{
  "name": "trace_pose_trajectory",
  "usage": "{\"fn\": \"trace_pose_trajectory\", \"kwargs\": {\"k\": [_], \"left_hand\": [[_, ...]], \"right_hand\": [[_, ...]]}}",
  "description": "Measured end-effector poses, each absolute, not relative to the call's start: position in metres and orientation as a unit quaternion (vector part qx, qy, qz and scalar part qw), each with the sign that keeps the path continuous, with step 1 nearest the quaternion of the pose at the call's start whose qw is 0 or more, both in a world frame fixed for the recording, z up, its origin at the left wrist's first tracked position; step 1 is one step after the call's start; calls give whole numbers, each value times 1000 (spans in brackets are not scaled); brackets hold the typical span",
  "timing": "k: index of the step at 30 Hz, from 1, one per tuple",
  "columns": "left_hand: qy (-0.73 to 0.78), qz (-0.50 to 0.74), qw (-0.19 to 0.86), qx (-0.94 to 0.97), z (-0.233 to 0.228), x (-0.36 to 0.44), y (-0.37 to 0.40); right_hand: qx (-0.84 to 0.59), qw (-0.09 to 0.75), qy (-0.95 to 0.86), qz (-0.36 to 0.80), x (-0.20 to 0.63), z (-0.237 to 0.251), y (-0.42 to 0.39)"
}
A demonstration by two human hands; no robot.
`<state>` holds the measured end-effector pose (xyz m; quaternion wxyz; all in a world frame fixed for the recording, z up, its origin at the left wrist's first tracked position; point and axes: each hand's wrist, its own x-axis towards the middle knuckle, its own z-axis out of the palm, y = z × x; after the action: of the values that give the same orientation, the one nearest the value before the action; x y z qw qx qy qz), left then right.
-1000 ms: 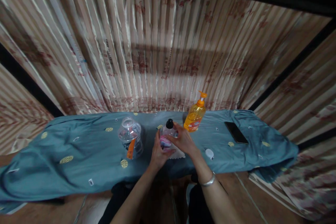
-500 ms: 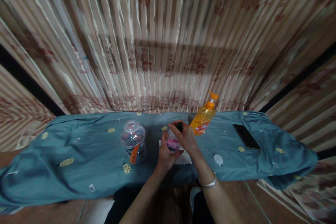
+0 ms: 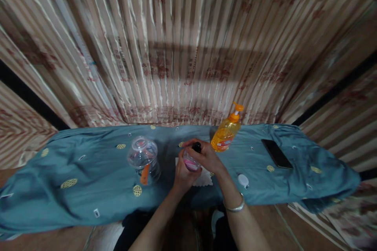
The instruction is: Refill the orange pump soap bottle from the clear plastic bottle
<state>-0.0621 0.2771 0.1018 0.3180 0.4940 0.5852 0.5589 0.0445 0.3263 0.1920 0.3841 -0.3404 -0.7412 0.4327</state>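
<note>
My left hand is wrapped round a small clear container with pink on it or in it. My right hand closes over the container from the other side, and a black-ended object pokes up from its grip. Whether that black end belongs to the container or is a separate thing, I cannot tell. Beneath both hands a white scalloped-edged sheet lies on the cloth.
A clear plastic jar with an orange label stands to the left. Behind my right hand is a yellow pump bottle. A white round lid and a dark phone lie rightward on the blue-green cloth. A striped curtain hangs behind.
The right fingers have come lower and further round the container, meeting the left fingers. Both hands stay on it, and the view has shifted slightly.
</note>
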Motion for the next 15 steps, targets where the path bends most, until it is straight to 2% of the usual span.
{"fn": "trace_pose_trajectory", "kwargs": {"k": [6, 12, 15], "left_hand": [[595, 554, 307, 495, 99, -66, 278], [599, 558, 294, 493, 97, -67, 278], [595, 561, 292, 496, 97, -66, 277]], "right_hand": [[-353, 466, -706, 400, 62, 185, 336], [-372, 447, -706, 404, 81, 185, 337], [-384, 445, -719, 370, 73, 189, 328]]}}
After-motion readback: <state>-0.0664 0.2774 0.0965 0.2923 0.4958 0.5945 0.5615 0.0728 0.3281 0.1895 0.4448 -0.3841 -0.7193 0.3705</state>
